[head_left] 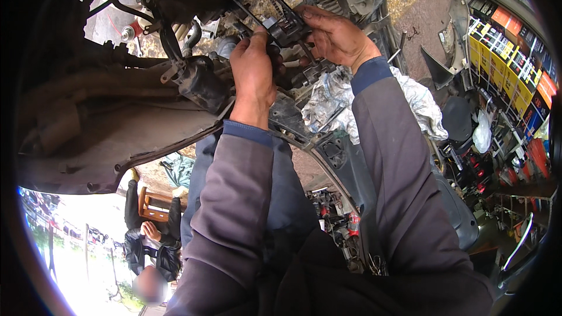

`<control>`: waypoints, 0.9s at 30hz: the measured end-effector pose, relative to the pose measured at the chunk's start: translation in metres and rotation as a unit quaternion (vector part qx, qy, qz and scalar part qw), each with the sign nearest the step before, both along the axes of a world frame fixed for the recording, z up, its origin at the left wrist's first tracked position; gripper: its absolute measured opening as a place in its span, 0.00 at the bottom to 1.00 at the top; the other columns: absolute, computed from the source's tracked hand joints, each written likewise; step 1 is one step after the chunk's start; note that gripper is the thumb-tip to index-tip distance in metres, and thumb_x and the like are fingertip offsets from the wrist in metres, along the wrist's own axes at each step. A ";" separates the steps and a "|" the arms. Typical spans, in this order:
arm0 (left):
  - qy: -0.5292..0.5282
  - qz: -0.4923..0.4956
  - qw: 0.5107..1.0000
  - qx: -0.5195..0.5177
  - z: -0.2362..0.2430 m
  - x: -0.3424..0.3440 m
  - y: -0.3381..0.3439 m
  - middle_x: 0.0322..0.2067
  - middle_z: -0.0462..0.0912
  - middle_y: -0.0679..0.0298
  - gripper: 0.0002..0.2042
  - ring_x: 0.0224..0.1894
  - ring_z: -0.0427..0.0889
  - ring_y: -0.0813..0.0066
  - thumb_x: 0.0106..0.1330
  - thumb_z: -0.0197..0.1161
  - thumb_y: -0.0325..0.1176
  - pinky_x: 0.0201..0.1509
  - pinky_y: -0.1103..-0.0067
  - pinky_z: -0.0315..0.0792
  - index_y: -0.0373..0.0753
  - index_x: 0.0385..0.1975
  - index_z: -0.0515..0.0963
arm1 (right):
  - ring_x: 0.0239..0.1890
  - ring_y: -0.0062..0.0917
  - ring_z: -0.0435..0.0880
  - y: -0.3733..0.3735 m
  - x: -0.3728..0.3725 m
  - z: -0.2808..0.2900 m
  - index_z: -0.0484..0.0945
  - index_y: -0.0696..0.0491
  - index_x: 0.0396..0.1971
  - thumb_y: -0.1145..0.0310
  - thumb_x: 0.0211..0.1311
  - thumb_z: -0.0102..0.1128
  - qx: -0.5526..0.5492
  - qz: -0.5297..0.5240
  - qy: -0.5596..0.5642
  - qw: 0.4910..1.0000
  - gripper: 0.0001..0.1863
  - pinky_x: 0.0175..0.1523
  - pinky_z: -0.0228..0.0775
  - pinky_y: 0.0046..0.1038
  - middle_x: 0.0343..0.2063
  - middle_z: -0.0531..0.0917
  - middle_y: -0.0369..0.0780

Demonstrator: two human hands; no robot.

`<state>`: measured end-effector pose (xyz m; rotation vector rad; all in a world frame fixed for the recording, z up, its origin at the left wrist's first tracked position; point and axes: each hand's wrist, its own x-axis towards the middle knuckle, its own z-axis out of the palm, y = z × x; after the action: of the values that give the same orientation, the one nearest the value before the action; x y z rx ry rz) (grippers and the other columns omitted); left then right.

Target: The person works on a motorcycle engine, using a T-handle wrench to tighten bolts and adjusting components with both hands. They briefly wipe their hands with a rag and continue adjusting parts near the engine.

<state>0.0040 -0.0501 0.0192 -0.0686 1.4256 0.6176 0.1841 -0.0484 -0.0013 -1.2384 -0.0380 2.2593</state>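
At the top middle, both hands are on a dark mechanical part (285, 30) with a small silver block, hanging among black cables in a vehicle's underside. My left hand (253, 67) has thumb and fingers closed on the part's left side, its fingertips mostly hidden. My right hand (336, 41) grips the right side, thumb near the top and fingers curled beneath. A black cylindrical housing (202, 85) with a hose is left of my left hand. A crumpled white cloth (418, 108) lies below my right hand.
A large dark body panel (88, 134) spans the left. At the lower left a person (149, 246) in dark clothes sits on a small wooden stool (151, 202). Stacked yellow and black boxes (500, 58) line the right, with tools and bags below. Loose black trim (436, 64) lies right of centre.
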 end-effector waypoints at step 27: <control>-0.074 -0.013 0.997 -0.012 0.001 0.000 -0.003 0.23 0.68 0.66 0.08 0.23 0.67 0.77 0.71 0.54 0.35 0.23 0.82 0.60 0.40 0.31 0.69 | 0.41 0.25 0.83 0.006 -0.002 0.002 0.66 0.46 0.59 0.57 0.73 0.44 0.030 0.062 -0.076 0.995 0.19 0.33 0.75 0.31 0.45 0.80 0.34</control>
<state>0.0038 -0.0532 0.0205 -0.1125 1.2883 0.5629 0.1821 -0.0428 0.0004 -1.4076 -0.2443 2.2444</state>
